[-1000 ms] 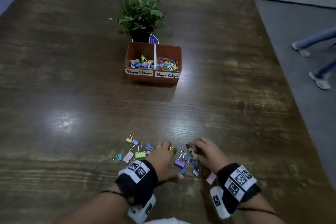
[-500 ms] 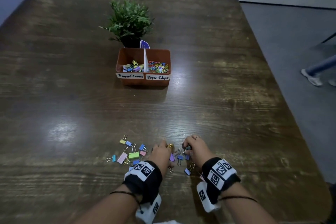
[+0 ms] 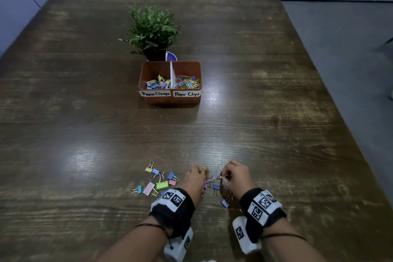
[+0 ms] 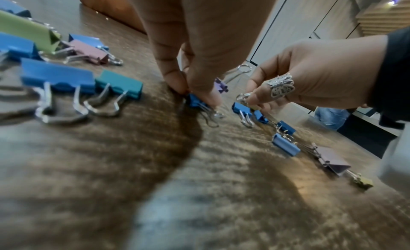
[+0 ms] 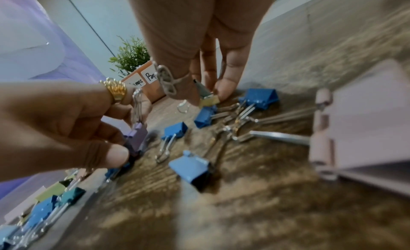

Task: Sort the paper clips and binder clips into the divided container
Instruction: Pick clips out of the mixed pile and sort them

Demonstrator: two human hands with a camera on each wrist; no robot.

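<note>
**Head view: both hands down among loose binder clips**

Head view puts the person's two hands at the near edge of the table [image 3: 85, 134], close together among scattered binder clips. The left hand [image 3: 194, 181], wearing one gold ring [image 5: 115, 90], has thumb and fingers curled round a purple binder clip [image 5: 137, 133], and in the left wrist view its fingertips also press on a small blue binder clip [image 4: 196, 101] lying on the wood. The right hand [image 3: 236, 176], wearing one silver ring [image 4: 280, 86], pinches a small yellow binder clip [image 5: 209, 100] between thumb and fingertips just above the table.

To the left of the hands lie about nine loose clips, among them one green clip [image 3: 161, 185], one long pink clip [image 3: 148, 188] and one yellow clip [image 3: 148, 169]; the exact count is unclear where the wristband covers them. Between and under the hands, the right wrist view shows four more blue clips and one large pale pink clip [image 5: 363, 117].

Well beyond, mid-table, stands one brown divided container [image 3: 170, 100] with two compartments: the left one, labelled "Paper Clamps", holds binder clips, the right one, labelled "Paper Clips", holds coloured paper clips [image 3: 188, 82]. One potted plant [image 3: 154, 30] stands just behind it.
</note>
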